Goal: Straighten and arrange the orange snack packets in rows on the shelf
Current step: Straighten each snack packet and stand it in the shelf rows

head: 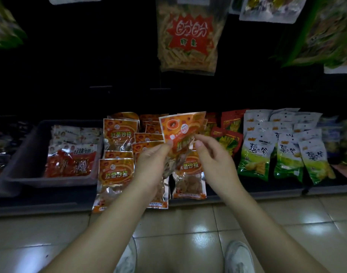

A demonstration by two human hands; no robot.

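Several orange snack packets [116, 172] lie in overlapping rows on the low dark shelf [237, 191], some hanging over its front edge. One orange packet [181, 127] is lifted above the rows, tilted to the right. My left hand [152, 164] pinches it from the left side with thumb on top. My right hand [214, 160] pinches its right edge near the middle. More orange packets [190, 182] lie beneath my hands, partly hidden.
A grey bin [25, 154] of red-and-white packets sits left of the orange ones. Red packets [227, 138] and white-green packets [283, 150] fill the shelf to the right. A clear bag of yellow sticks [188, 36] hangs above. Tiled floor and my shoes [238, 257] lie below.
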